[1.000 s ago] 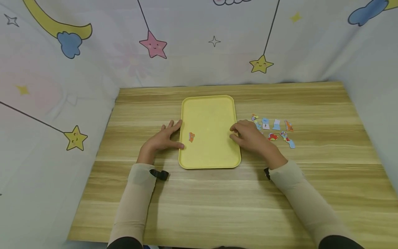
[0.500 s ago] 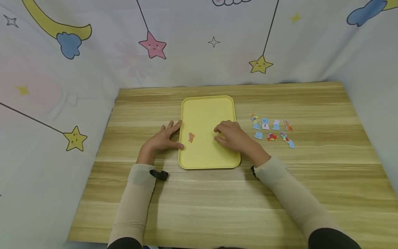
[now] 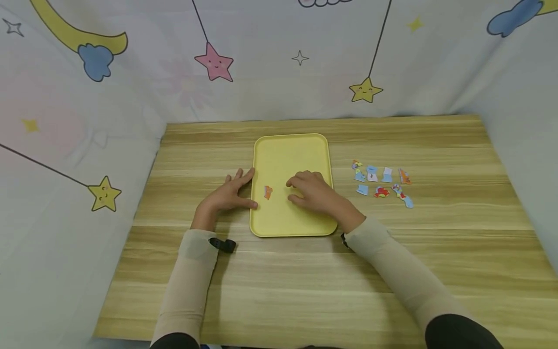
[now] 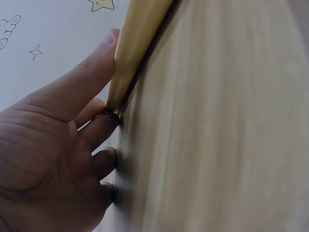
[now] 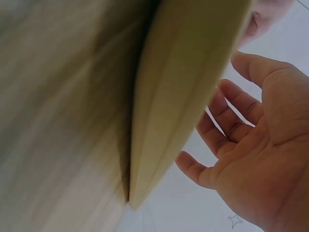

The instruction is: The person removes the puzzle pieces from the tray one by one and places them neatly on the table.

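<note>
A shallow yellow tray (image 3: 289, 155) lies on the wooden table. My left hand (image 3: 223, 197) rests at its left side, fingers spread, with the thumb touching the rim, as the left wrist view also shows. Inside the tray, near that side, is a small orange puzzle piece (image 3: 268, 192). Over the tray's middle hovers my right hand (image 3: 313, 191), to the right of this piece. Its fingers are loosely bent, and the thumb stands apart from them. Nothing shows between them in the right wrist view, though the tray edge lies close to the fingertips (image 5: 186, 159).
Several small puzzle pieces lie on the table right of the tray, among them a red and yellow piece (image 3: 381, 192), a plain blue piece (image 3: 362, 189) and an orange piece (image 3: 405, 176). A patterned white cloth (image 3: 270, 92) hangs behind the table (image 3: 279, 286).
My right hand has moved left from the tray's right edge to above its middle, uncovering a blue piece on the table. My left hand and the orange piece have stayed put.
</note>
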The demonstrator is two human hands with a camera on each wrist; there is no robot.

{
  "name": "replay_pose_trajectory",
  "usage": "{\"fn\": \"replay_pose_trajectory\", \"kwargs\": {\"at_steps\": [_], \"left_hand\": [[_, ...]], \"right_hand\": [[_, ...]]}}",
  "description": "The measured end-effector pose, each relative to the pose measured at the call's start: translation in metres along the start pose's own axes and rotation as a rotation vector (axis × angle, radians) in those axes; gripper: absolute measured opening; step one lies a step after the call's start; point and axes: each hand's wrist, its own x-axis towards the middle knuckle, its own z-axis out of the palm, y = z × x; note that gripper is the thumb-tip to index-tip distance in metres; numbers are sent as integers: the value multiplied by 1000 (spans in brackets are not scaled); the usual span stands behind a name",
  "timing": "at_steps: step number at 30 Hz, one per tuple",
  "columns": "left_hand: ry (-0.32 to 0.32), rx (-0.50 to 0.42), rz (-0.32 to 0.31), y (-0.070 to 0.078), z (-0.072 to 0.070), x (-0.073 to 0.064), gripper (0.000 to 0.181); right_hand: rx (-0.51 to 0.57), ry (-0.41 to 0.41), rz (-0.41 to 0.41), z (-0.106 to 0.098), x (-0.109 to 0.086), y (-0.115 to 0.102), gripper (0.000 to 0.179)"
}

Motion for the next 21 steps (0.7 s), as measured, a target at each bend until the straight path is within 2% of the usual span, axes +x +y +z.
{"fn": "replay_pose_trajectory", "kwargs": {"at_steps": [10, 21], "left_hand": [[6, -7, -16, 2, 1, 1, 117], [2, -14, 4, -1, 1, 1, 116]], "right_hand": [[-36, -57, 16, 12, 15, -6, 39], [-62, -95, 32, 19, 28, -13, 49]]}}
